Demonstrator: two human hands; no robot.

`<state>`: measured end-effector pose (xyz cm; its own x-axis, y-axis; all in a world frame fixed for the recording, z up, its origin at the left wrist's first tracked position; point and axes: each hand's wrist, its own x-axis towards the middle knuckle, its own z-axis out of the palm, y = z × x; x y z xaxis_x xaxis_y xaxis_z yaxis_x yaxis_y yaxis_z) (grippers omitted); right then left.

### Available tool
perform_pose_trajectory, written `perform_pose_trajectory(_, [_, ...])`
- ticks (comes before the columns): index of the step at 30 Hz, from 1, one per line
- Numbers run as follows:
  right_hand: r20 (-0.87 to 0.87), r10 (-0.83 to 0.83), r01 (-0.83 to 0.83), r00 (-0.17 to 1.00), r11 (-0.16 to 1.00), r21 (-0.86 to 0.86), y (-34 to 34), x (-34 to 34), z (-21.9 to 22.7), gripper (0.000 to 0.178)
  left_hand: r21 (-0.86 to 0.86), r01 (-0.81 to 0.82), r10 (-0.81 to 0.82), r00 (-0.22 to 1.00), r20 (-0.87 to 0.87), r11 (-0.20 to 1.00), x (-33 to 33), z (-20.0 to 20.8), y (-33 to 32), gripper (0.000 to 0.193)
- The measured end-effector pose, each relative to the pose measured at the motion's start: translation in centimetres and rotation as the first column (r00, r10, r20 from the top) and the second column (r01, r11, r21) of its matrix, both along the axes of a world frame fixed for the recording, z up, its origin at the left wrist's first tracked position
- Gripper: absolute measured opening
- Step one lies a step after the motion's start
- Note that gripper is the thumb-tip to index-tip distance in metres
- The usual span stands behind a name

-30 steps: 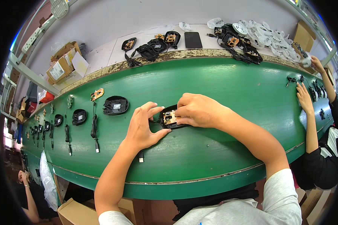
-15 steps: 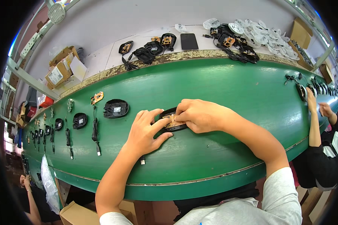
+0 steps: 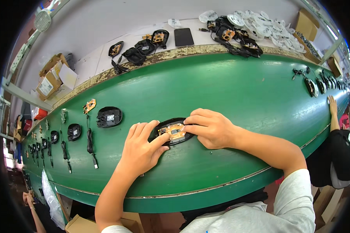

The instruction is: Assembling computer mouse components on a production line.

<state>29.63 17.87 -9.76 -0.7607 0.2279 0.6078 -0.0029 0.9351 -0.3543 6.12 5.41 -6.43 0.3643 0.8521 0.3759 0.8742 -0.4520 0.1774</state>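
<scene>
You grip the black shell [image 3: 172, 120] between left hand [image 3: 140, 147] and right hand [image 3: 212, 130], its length roughly following the table's near edge [image 3: 206, 189].

Looks like black plastic on the shell [image 3: 179, 142], with small shiny spots on the tan circuit board [image 3: 176, 133]. Shines glossy and smooth on the green worktop [image 3: 241, 97], yet turns rough and flaking along the edge strip [image 3: 190, 51]. Shows translucent plastic in the pale covers [image 3: 266, 31], bright metal on the cable plug [image 3: 95, 164], paperboard in the brown box [image 3: 49, 80] and soft matt cloth on the grey sleeve [image 3: 295, 196].
</scene>
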Motion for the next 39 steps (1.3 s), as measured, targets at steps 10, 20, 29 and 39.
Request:
perform_pose_trajectory(10, [0.075,-0.054,0.048,0.996,0.996,0.071,0.7,1.2,-0.7,0.049,-0.072,-0.025,0.024,1.000,-0.003,0.997,1.5,-1.2,1.3,0.032])
perform_pose_trajectory(20, [0.150,-0.033,0.024,0.988,0.998,0.063,1.3,1.5,-0.8,0.050,-0.102,-0.043,0.043,0.999,-0.004,0.994,2.1,-1.3,1.3,0.035])
perform_pose_trajectory(29, [0.076,-0.039,0.036,0.996,0.998,0.044,1.4,2.3,-0.8,0.044,-0.067,-0.057,0.057,0.998,-0.006,0.996,2.7,-1.8,1.7,0.037])
perform_pose_trajectory(39, [-0.012,-0.008,0.009,1.000,0.999,0.032,1.7,2.5,-1.3,0.035,-0.050,-0.084,0.084,0.996,-0.010,0.995,3.0,-2.2,1.6,0.036])
